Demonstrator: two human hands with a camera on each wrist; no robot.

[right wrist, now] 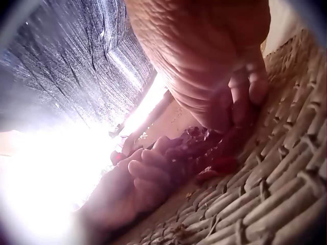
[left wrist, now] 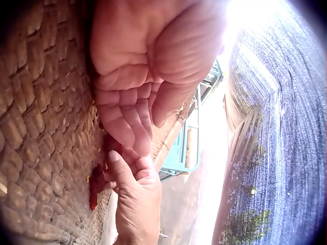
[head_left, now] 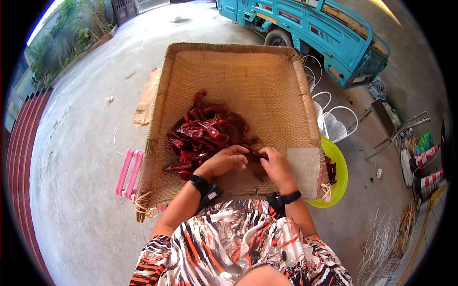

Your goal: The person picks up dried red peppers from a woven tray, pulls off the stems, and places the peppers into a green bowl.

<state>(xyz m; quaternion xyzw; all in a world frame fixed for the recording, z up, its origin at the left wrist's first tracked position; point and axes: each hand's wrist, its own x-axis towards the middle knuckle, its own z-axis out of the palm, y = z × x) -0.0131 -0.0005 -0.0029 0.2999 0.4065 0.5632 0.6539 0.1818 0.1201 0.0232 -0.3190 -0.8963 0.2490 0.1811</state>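
A heap of dark red dried chili peppers [head_left: 210, 128] lies in the left half of a woven basket tray [head_left: 272, 86]. At its near right edge my left hand [head_left: 223, 161] has loosely bent fingers, with their tips close to my right hand [head_left: 276, 167]. In the left wrist view the left thumb stands apart from the left fingers. My right hand's thumb and fingers pinch a dried chili pepper [left wrist: 95, 186] low over the weave. Part of that pepper is hidden behind the fingers. More chili peppers [right wrist: 207, 153] show between the hands in the right wrist view.
A yellow-green basin [head_left: 338, 167] holding some red peppers stands right of the tray. A flat grey-brown piece [head_left: 304, 167] covers the tray's near right corner. A pink-striped seat [head_left: 129, 174] is at left. White baskets [head_left: 336, 126] and a blue cargo tricycle [head_left: 310, 33] stand beyond.
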